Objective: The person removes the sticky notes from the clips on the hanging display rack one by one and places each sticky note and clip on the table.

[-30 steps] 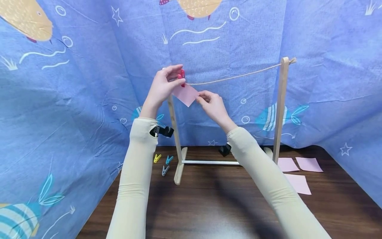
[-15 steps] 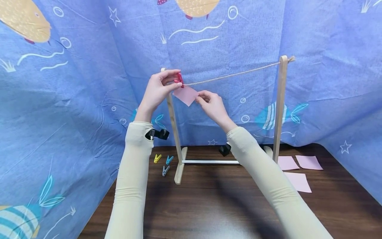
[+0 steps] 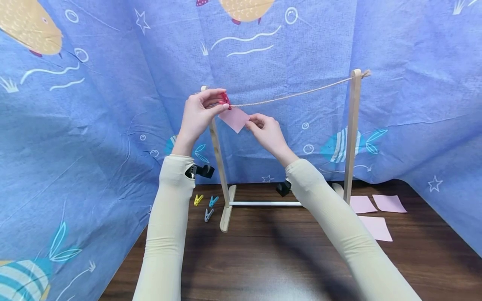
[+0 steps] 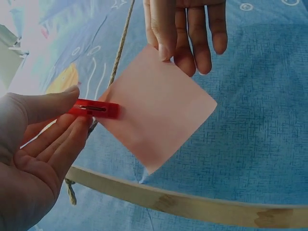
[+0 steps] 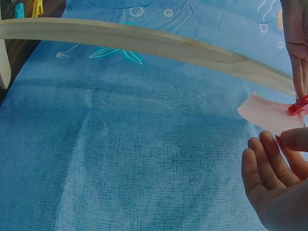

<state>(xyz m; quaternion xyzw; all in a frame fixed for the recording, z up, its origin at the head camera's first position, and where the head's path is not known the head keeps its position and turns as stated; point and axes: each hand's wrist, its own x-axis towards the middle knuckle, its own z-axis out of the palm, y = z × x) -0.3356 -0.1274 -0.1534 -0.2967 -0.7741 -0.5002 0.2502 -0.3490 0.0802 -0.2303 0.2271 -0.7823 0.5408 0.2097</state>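
Note:
A red clothespin (image 4: 98, 109) sits over one corner of a pink paper square (image 4: 156, 110), right at the rope (image 3: 286, 97). My left hand (image 3: 198, 115) pinches the clothespin between thumb and fingers near the rope's left end. The paper hangs cornerwise below the rope. With thumb and index finger my right hand (image 3: 268, 133) pinches the paper's right corner; its other fingers are loosely bent in the right wrist view. Part of the clothespin is hidden behind my left fingers in the head view.
A wooden frame with left post (image 3: 219, 163) and right post (image 3: 352, 138) carries the rope. Yellow (image 3: 198, 200), blue (image 3: 213, 201) and grey (image 3: 208, 215) clothespins lie left of it. Pink paper squares (image 3: 389, 203) lie at right on the dark table (image 3: 263, 259). A blue fish-print curtain surrounds everything.
My left hand has shifted slightly left and down, and the clothespin has tilted with it against the paper and rope. My right hand has stayed on the paper's corner.

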